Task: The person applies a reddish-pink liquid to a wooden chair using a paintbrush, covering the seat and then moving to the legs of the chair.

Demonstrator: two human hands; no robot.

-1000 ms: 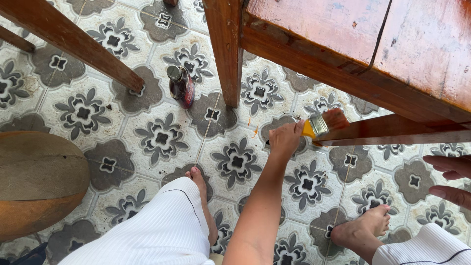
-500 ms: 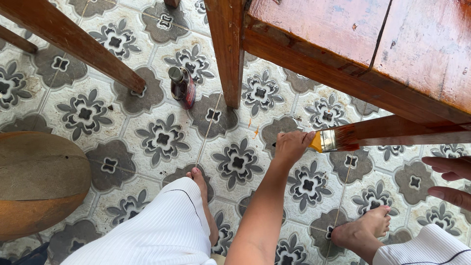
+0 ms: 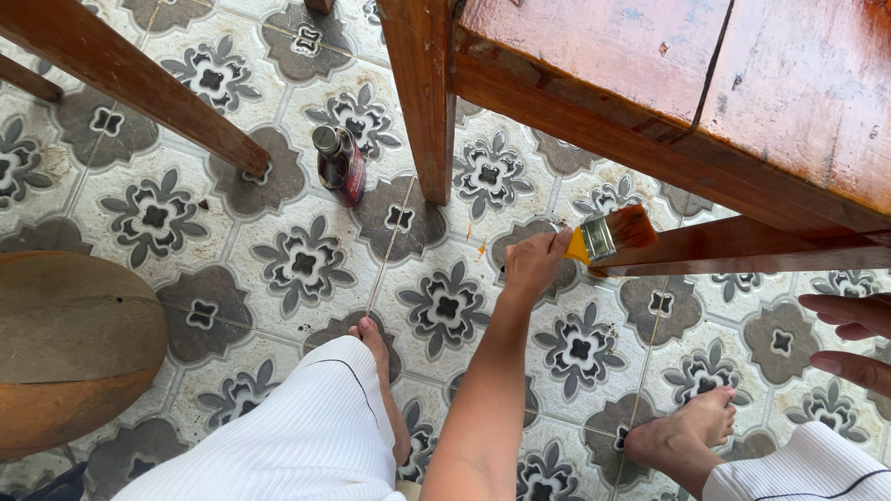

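My left hand (image 3: 533, 265) grips the yellow handle of a flat paintbrush (image 3: 608, 233). Its reddish-brown bristles rest on the end of a low wooden rail (image 3: 742, 246) under a glossy red-brown wooden table (image 3: 668, 83). My right hand (image 3: 852, 341) hovers at the right edge of the view with its fingers apart, holding nothing. A small dark bottle (image 3: 337, 164) with a metal cap stands on the patterned floor tiles (image 3: 306, 264), beside the table leg (image 3: 422, 102).
A second slanted wooden leg (image 3: 139, 88) crosses the upper left. A round brown stool seat (image 3: 74, 343) fills the left edge. My bare feet (image 3: 682, 436) and white trousers (image 3: 297, 436) are below. Small orange drips mark the tile near the table leg.
The brush swept right along the rail, then came back left and tilted up onto the rail's end. My right hand has stayed put.
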